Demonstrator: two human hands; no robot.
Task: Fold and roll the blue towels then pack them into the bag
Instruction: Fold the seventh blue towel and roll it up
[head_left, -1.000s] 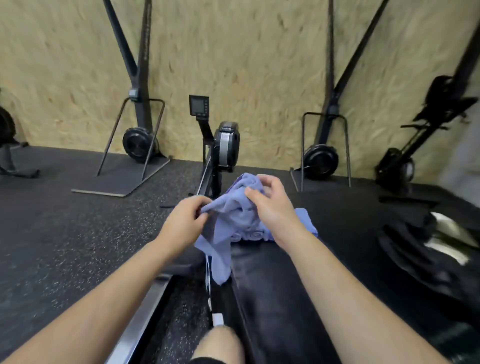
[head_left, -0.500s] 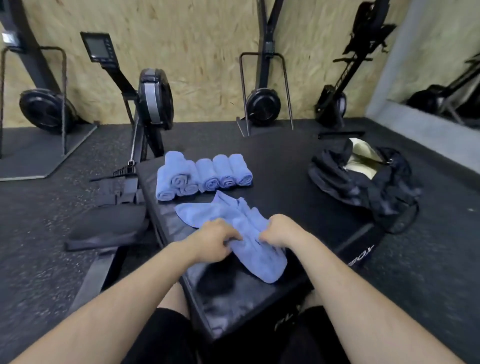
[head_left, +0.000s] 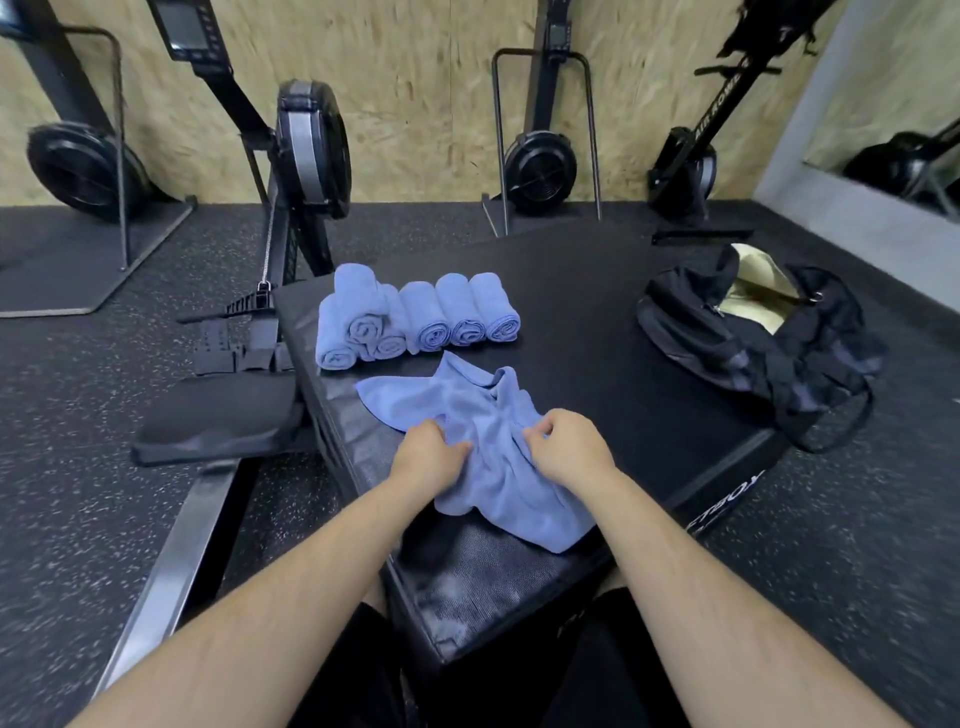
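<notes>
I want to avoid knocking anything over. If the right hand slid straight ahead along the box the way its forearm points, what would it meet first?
Probably more of the loose blue towel that the right hand already grips, then the row of rolled towels beyond it, likely the right-hand rolls. Depth is hard to judge from one view.

white "air rower" on the rowing machine (head_left: 727, 104); partly readable "...tbox" on the black box (head_left: 724, 512).

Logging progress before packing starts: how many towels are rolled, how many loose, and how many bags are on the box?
Rolled blue towels: 6, one stacked on the others
Loose blue towel: 1, gripped by left hand and right hand
Black bag: 1, open
Total: 8
</notes>
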